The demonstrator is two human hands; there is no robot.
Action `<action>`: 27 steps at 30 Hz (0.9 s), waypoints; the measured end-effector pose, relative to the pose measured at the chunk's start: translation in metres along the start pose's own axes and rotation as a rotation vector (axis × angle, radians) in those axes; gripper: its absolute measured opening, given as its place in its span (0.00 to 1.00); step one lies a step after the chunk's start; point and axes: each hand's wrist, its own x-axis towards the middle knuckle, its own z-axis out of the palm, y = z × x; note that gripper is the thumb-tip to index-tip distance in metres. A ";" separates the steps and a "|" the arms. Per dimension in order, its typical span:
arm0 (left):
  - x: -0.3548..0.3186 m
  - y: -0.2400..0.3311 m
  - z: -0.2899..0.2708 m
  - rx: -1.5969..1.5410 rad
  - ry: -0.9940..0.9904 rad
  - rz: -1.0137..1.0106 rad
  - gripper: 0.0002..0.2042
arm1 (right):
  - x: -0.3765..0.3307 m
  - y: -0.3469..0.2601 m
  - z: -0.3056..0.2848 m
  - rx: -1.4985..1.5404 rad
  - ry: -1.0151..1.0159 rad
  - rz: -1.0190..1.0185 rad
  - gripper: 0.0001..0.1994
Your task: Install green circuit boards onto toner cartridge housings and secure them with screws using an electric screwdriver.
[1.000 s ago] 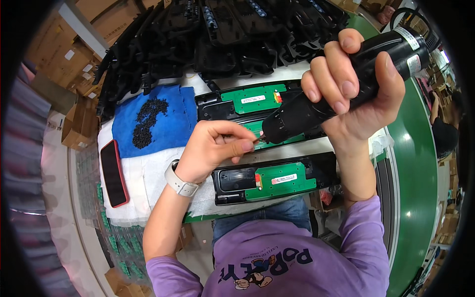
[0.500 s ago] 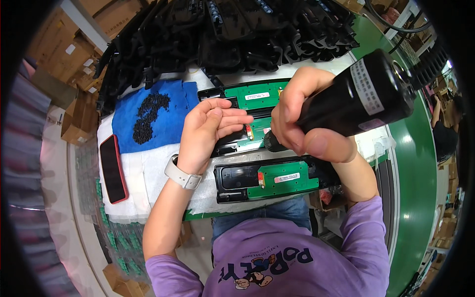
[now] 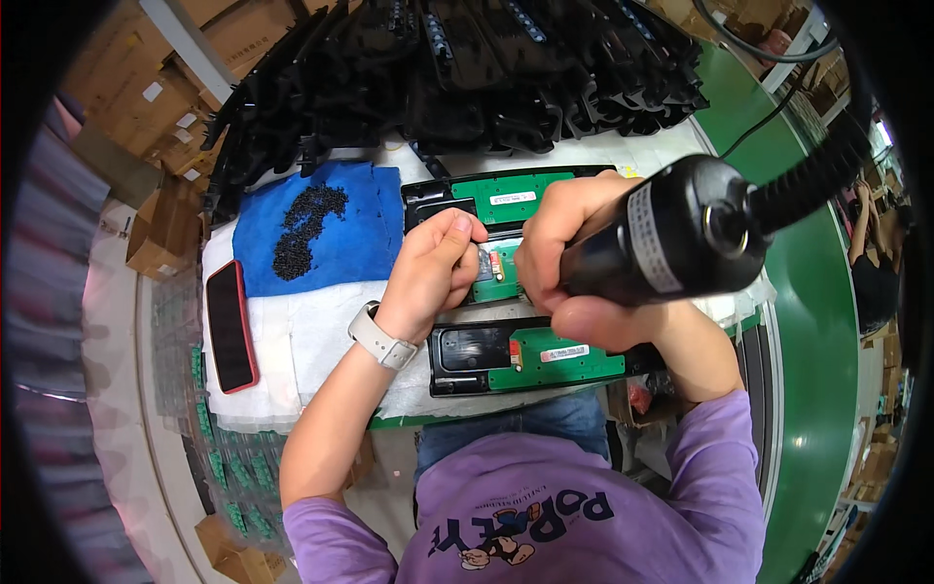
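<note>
My right hand (image 3: 550,243) is wrapped round a black electric screwdriver (image 3: 637,243), which is tilted over the middle black housing. Its tip is hidden behind my hand. Beside it, my left hand (image 3: 428,268) is closed, thumb pressed to the curled fingers, over the left end of that housing; what it pinches, if anything, is too small to make out. A green circuit board (image 3: 501,282) lies in the middle housing, partly covered by my hands. Another green board (image 3: 494,188) sits in the far housing. Nearest me is a third black housing (image 3: 472,350) with a green board (image 3: 574,365).
Small black screws (image 3: 311,219) lie heaped on a blue cloth (image 3: 375,234) at the left. A phone (image 3: 231,326) with a red edge lies near the table's left side. Many black plastic housings (image 3: 467,78) are piled along the back. A coiled black cable (image 3: 812,175) runs from the screwdriver.
My left hand has gone from spread fingers to a closed pinch. The screwdriver has swung lower and to the left, closer over the middle housing, with my right hand.
</note>
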 end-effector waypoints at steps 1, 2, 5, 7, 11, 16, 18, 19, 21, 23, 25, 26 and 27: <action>0.001 0.000 -0.001 0.004 0.001 0.005 0.10 | -0.003 -0.002 -0.002 0.057 0.041 0.092 0.14; 0.002 -0.002 -0.003 -0.040 0.018 0.003 0.08 | -0.003 -0.002 -0.003 0.120 0.087 0.090 0.14; 0.002 0.001 -0.011 -0.148 -0.006 -0.005 0.06 | -0.003 -0.008 -0.013 0.301 0.176 0.066 0.11; 0.000 0.005 -0.009 -0.171 0.055 0.008 0.07 | -0.001 -0.017 -0.022 0.448 0.117 0.014 0.12; -0.002 0.011 -0.007 -0.243 0.003 0.073 0.11 | 0.007 -0.026 -0.037 0.457 0.032 -0.224 0.16; -0.007 0.013 -0.007 -0.188 -0.140 0.063 0.06 | 0.008 -0.035 -0.039 0.357 0.132 -0.251 0.14; -0.008 0.012 -0.006 -0.176 -0.165 0.060 0.07 | 0.006 -0.036 -0.039 0.370 0.169 -0.281 0.15; -0.008 0.012 -0.004 -0.164 -0.190 0.058 0.07 | 0.005 -0.037 -0.038 0.365 0.173 -0.283 0.15; -0.009 0.011 -0.002 -0.130 -0.177 0.067 0.08 | 0.004 -0.035 -0.036 0.364 0.213 -0.289 0.16; -0.009 0.009 0.000 -0.067 -0.140 0.089 0.09 | 0.003 -0.031 -0.036 0.366 0.201 -0.299 0.16; -0.010 0.008 0.003 -0.026 -0.117 0.085 0.09 | 0.002 -0.030 -0.034 0.377 0.238 -0.293 0.16; -0.011 0.008 0.005 0.012 -0.093 0.082 0.10 | 0.001 -0.029 -0.034 0.383 0.240 -0.295 0.15; -0.011 0.009 0.006 0.012 -0.093 0.081 0.10 | 0.001 -0.028 -0.034 0.383 0.241 -0.295 0.15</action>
